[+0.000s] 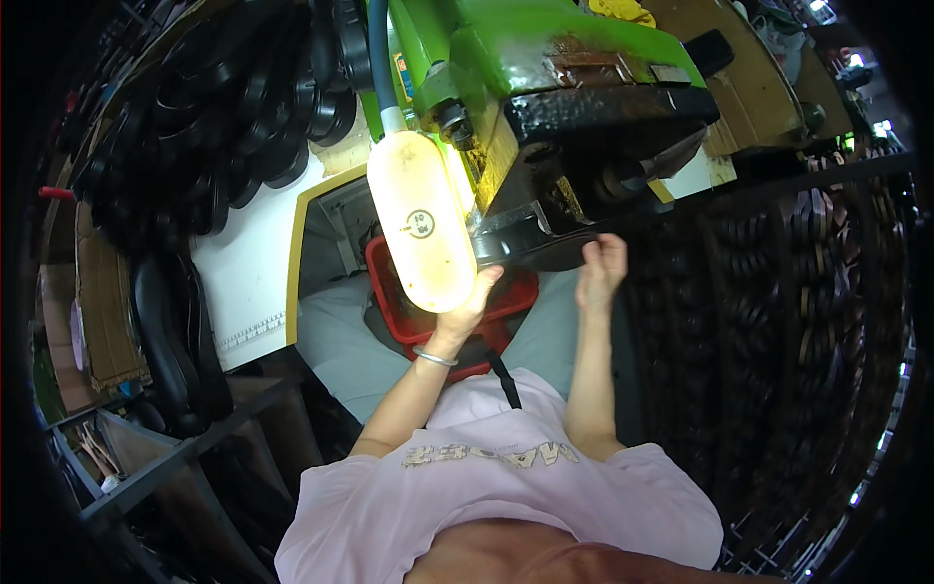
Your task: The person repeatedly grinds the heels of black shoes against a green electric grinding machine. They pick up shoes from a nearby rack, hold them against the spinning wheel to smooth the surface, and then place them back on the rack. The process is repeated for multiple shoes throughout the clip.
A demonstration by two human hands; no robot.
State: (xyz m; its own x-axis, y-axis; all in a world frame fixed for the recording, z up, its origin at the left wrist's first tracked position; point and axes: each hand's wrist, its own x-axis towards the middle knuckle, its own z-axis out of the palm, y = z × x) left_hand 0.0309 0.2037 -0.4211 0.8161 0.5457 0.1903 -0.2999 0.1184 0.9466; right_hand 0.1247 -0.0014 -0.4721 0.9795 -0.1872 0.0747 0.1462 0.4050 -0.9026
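A black shoe sole (556,255) lies level under the working head of a green machine (613,73), its near edge toward me. My left hand (471,302) grips its left end, with the thumb along the near edge; a bright oval lamp (420,229) hides most of the fingers. At the sole's right end, my right hand (602,270) has curled fingers against the tip. The machine covers the sole's far side, so its contact there is hidden.
Below the sole, a red plastic basket (516,304) sits between my knees. Piled black soles (209,127) cover the white, yellow-edged table (243,263) at left. Racks of dark soles (749,321) stand close on my right. A grey divided shelf (185,453) is at lower left.
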